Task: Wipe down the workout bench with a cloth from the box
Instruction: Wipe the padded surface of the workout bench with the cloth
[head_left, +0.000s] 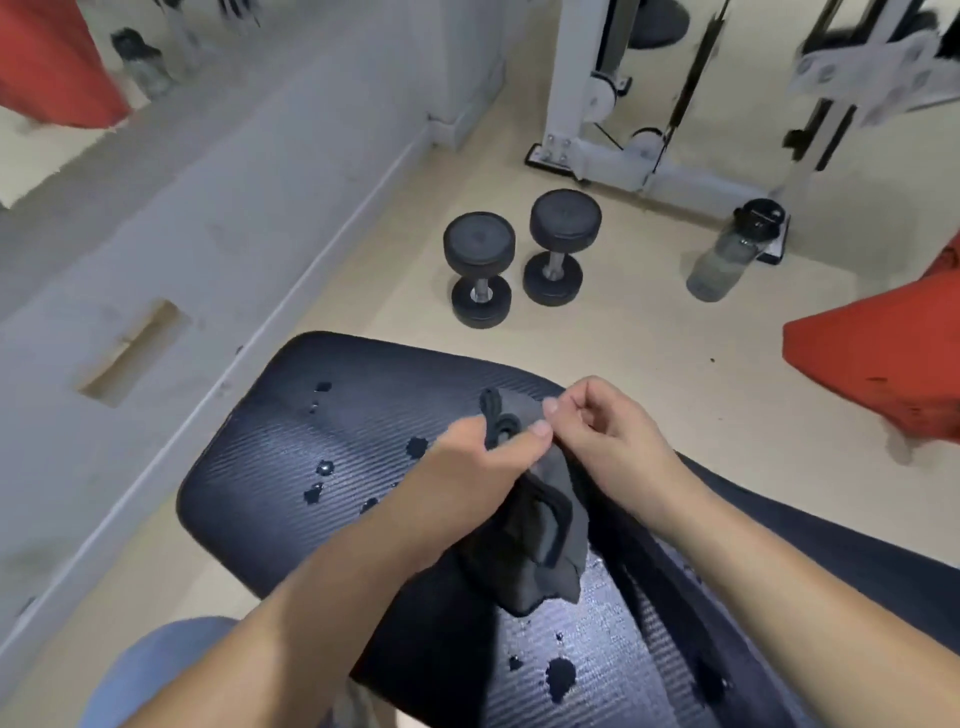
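Grey cloth (540, 540) hangs limp over the bench surface (291, 467) centre, pinched at its 12 o'clock edge by left hand (467, 467) and right hand (608, 431); light, soft, floppy, so I'd bunch it into the palm before wiping the droplets (560, 675).

Your dark grey fabric cloth (540, 540) hangs bunched and crumpled above the middle of the pad, its black-edged corner (498, 421) raised at the top and its ragged lower end just over the surface. The black ribbed padded workout bench (291, 457) lies flat beneath it, dotted with dark wet droplets (560, 675) near you and further along the pad.
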